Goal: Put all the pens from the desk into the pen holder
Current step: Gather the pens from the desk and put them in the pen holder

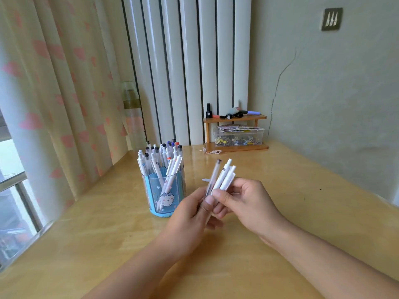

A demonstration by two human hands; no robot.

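Pale wooden desk carried the pen holder toward its left edge. Above mid-desk, left hand and right hand both gripped a pen bundle: light, stiff, smooth barrels, probably slippery, best pinched mid-barrel.

A small bundle of white and clear plastic pens is raised above the worktop, tips tilted up and away, just right of the clear blue cylindrical pen holder, which stands upright, crowded with pens.
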